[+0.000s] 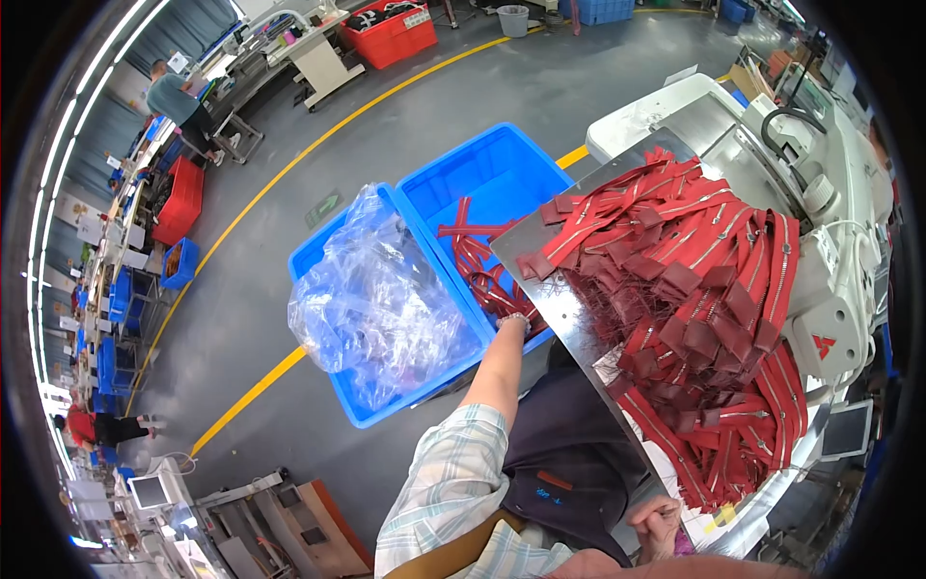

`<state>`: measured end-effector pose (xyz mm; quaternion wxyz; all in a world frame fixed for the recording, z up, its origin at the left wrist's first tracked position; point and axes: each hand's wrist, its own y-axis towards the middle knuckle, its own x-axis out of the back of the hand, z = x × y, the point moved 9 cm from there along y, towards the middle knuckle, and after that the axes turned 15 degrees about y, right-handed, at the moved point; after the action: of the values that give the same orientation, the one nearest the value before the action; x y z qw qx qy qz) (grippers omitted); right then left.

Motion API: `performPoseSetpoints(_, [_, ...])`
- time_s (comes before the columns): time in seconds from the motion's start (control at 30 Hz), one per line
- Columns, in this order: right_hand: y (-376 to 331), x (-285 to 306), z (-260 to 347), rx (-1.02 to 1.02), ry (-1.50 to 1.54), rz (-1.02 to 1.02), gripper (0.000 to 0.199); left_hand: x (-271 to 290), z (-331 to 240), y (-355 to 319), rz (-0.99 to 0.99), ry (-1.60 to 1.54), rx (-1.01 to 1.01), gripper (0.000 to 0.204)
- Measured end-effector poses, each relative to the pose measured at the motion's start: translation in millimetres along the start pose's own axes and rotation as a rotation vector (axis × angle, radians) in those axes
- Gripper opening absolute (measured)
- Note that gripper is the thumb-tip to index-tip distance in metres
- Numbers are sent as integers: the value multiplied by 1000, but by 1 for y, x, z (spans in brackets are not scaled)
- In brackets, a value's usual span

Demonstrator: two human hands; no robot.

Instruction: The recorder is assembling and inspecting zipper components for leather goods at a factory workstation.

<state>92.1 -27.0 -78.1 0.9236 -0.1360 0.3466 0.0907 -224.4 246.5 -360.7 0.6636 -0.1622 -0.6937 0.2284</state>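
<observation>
Left fingers (pixel 519 319) at zippers (pixel 473 253) in blue bin (pixel 521 159); right fingers (pixel 660 513) curled; grips unclear.

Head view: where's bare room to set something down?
Bare: far end of the right bin, beyond its red zippers; grey floor between the left bin and curved yellow line. Crowded: around the left hand; the metal tabletop, under piled zippers; the left bin, heaped with clear plastic.

grey bucket (pixel 513 21), red crate (pixel 394 42), yellow floor line (pixel 256 396), standing person (pixel 172 99) (upper left)
</observation>
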Motion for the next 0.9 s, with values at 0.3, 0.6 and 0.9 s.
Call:
performPoseSetpoints(0.3, [30,0,-59,-382,-350,104,19,-50,-22,44,256,-28,-18,40])
performPoseSetpoints(0.6, [52,-21,-121,-469,-310,162,21,93,-8,-97,-286,-870,-395,25])
performPoseSetpoints(0.9, [97,-22,-153,-258,167,-280,26,47,-26,-300,-393,-830,-487,11])
